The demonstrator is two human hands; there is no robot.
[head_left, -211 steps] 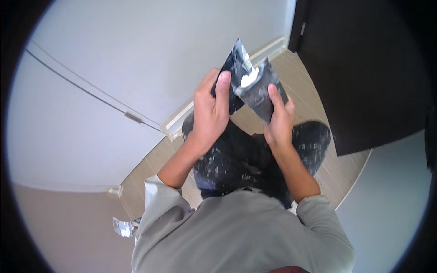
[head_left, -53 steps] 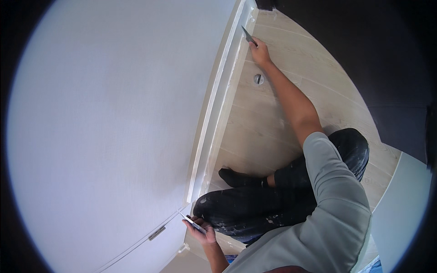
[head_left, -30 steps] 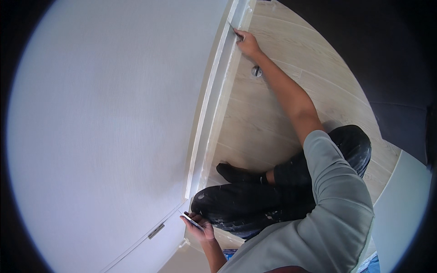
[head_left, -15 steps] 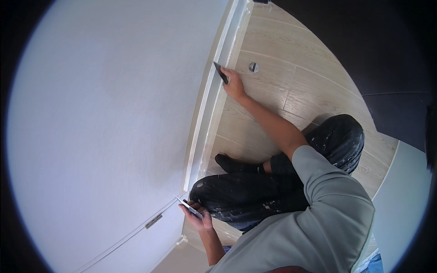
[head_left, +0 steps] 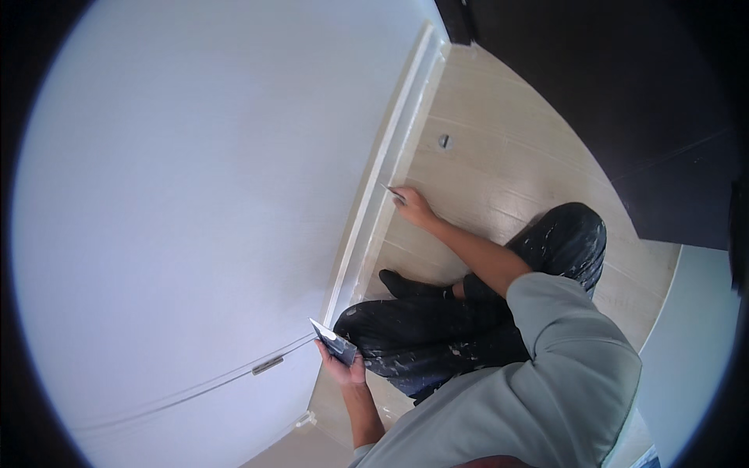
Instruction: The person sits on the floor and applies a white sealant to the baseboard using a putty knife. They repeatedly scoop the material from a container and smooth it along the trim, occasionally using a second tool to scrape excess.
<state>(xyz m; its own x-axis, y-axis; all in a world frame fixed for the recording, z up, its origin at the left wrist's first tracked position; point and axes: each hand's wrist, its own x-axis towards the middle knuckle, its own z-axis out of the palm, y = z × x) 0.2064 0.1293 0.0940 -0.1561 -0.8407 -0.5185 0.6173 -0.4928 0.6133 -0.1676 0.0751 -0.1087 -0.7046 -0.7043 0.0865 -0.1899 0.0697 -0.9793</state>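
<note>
My right hand [head_left: 416,207] is closed on a small putty knife [head_left: 394,193], its blade pointing at the white baseboard [head_left: 380,165] along the wall's foot. Whether the blade touches the board I cannot tell. Lower down, beside my knee, my left hand [head_left: 343,372] grips a wide, dark, flat scraper [head_left: 335,345] with white paste along one edge. The scraper is tilted, its pasted face turned up, close to the wall [head_left: 195,179].
A round metal floor fitting [head_left: 445,141] lies beyond my right hand on the wood-look floor [head_left: 499,148]. Dark furniture [head_left: 624,93] stands at the right. My paint-spotted trouser legs [head_left: 437,335] are folded beside the baseboard. A metal hinge [head_left: 268,365] shows on the white surface at lower left.
My right hand has come back along the baseboard toward me with the putty knife. My left hand has turned the scraper so more of its face shows. The view has shifted slightly.
</note>
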